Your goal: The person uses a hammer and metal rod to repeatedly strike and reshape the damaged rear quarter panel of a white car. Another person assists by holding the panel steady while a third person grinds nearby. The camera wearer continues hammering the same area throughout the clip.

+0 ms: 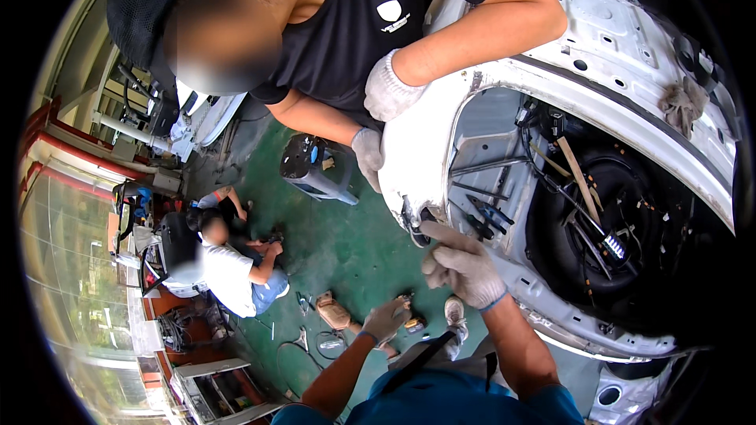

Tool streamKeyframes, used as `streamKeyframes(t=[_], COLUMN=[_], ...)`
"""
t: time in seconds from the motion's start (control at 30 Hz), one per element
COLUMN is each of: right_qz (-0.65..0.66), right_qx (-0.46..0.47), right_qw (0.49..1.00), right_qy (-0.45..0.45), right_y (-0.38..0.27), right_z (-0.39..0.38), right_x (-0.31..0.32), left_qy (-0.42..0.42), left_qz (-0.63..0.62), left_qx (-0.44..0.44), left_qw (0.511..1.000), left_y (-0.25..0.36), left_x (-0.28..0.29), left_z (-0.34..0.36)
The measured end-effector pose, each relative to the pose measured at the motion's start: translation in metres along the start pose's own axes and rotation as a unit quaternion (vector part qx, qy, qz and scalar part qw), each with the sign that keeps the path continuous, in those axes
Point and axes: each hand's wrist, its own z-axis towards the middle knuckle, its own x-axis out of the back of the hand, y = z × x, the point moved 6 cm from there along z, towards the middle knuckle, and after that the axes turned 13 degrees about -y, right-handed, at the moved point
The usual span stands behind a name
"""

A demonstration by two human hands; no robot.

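My right hand (466, 269), in a pale work glove, reaches to the corner of a white car body (421, 138). Its index finger stretches toward a dark gap at the lower corner; the other fingers are bent and nothing shows in them. Lower and to the left, my left hand (386, 321), also gloved, is closed around a small dark object at its fingertips, too small to name. Across from me, a co-worker in a black shirt rests two gloved hands (392, 86) on the panel. Pliers with dark handles (490, 212) lie inside the body beside my right hand.
The open rear well (606, 220) holds cables, a wooden stick (579, 177) and a work light (614, 247). A grey stool (319, 169) carries small items. Two people crouch at the left. A yellow-black power tool (415, 324), a tan bag (332, 311) and cables lie on the green floor.
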Motion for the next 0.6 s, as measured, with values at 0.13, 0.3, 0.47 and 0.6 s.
streamKeyframes(t=[0.13, 0.3, 0.47, 0.6], right_qz=[0.168, 0.26, 0.236, 0.248], right_qx=[-0.03, -0.038, -0.035, -0.038], right_qw=[0.982, 0.959, 0.963, 0.96], right_qy=[-0.085, -0.104, -0.126, -0.122], right_y=[0.008, 0.026, 0.028, 0.021], right_z=[0.044, 0.063, 0.064, 0.06], right_x=[-0.025, -0.032, -0.029, -0.03], left_qy=[-0.165, -0.093, -0.036, -0.071], left_qz=[0.01, -0.307, -0.363, -0.257], left_qx=[0.199, 0.361, 0.307, 0.214], left_qw=[0.966, 0.876, 0.879, 0.94], left_y=[-0.164, -0.243, -0.196, -0.132], left_x=[-0.082, -0.112, -0.108, -0.078], left_z=[-0.075, -0.172, -0.153, -0.101])
